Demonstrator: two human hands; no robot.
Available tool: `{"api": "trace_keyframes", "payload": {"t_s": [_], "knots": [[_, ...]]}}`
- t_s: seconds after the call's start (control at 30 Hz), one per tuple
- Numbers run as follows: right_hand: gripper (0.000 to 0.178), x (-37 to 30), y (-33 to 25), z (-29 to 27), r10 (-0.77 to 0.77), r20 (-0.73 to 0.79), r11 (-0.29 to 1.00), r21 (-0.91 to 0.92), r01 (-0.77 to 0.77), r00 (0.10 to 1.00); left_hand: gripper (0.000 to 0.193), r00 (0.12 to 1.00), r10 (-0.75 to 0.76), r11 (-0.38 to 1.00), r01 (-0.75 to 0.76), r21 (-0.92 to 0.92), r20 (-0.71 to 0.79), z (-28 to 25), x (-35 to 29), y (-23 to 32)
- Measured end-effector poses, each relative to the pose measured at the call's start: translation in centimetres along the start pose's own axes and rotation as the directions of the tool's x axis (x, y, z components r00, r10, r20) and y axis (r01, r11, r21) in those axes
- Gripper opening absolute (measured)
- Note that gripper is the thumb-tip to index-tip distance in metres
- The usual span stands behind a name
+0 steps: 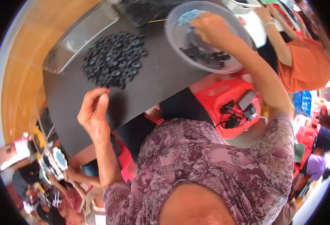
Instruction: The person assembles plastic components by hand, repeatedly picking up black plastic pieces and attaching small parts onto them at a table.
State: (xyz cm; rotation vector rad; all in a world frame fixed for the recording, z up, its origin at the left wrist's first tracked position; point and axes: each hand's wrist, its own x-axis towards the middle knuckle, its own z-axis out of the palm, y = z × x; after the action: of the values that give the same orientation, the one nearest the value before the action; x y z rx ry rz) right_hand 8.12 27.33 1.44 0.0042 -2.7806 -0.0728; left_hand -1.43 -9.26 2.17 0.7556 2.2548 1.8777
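A heap of small black rings (114, 58) lies on the dark tabletop. Just on the near side of this heap, my left hand (94, 112) hovers with thumb and fingertips pinched together; whatever is between them is too small to name. My right hand (211, 30) reaches into a translucent plastic bowl (174, 41) at the table's right end. Its fingers are closed beside a pile of small light-blue pieces (189, 17), and what they grip is hidden. Small black pieces (204, 55) sit in the near part of the same bowl.
A clear plastic tray (86, 35) stands behind the heap, with a black plastic bag (146, 11) beside it. On a red stool (225, 129) to my right rest black adapters and cables (234, 116). Other people sit close on both sides, one in an orange shirt (307, 63).
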Motion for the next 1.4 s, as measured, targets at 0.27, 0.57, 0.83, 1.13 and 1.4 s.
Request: {"api": "trace_keyframes", "payload": {"t_s": [0.27, 0.57, 0.83, 1.13, 1.4], "knots": [[0.009, 0.2, 0.3, 0.0, 0.004, 0.029, 0.995, 0.102, -0.007, 1.0, 0.014, 0.992, 0.121, 0.944, -0.108, 0.311, -0.022, -0.3, 1.0, -1.4], [0.019, -0.7, -0.1, 0.2, 0.094, -0.046, 0.966, 0.246, -0.079, 0.995, 0.021, 0.884, 0.416, 0.59, -0.44, 0.677, 0.213, 1.8, 2.5, -1.3], [0.018, 0.1, -0.1, -0.1, 0.107, -0.049, 0.957, 0.274, -0.089, 0.993, 0.012, 0.945, 0.291, 0.789, -0.325, 0.522, 0.149, 1.8, 2.0, -0.6], [0.017, 1.7, -1.3, 0.6, 0.137, 0.097, 0.978, 0.144, -0.15, 0.986, 0.014, 0.989, -0.139, 0.98, 0.146, -0.136, 0.058, 3.3, 0.3, 1.4], [0.012, 1.2, -1.6, 0.8, 0.109, 0.039, 0.976, 0.184, -0.114, 0.993, 0.021, 0.977, -0.123, 0.929, 0.175, -0.326, 0.174, 5.8, -0.2, 1.4]]}}
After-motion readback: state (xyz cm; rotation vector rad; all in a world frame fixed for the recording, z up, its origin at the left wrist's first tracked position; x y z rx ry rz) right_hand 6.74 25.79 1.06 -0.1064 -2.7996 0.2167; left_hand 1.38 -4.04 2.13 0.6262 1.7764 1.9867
